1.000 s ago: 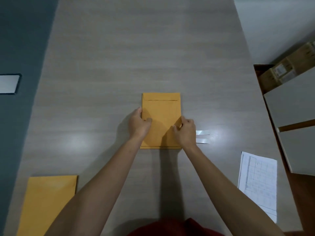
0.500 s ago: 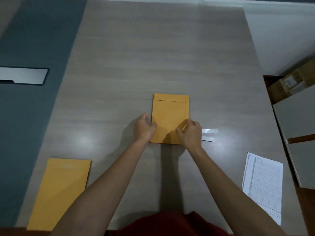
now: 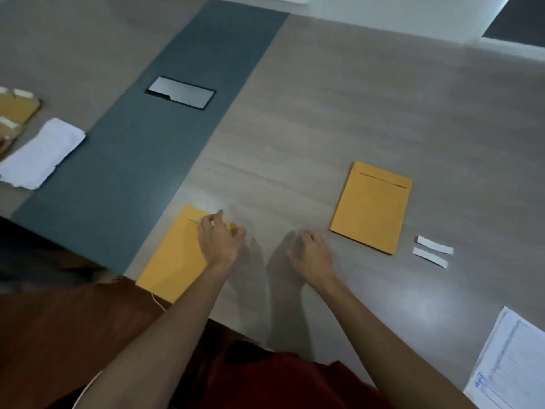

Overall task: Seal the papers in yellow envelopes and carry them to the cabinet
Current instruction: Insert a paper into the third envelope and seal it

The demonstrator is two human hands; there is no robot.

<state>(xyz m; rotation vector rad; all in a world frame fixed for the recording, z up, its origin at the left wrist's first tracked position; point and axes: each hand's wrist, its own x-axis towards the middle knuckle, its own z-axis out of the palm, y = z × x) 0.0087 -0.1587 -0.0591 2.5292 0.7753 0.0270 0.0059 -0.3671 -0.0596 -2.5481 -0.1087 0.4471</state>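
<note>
left hand is down on the top of the unsealed envelope at lower centre-left, fingers curled but can't tell if it's pinching it, right hand loosely curled with nothing in it, sealed envelope just to its upper right

Single head-worn view, looking steeply down, tilted leftward, close over table near edge, both forearms entering from below
</note>
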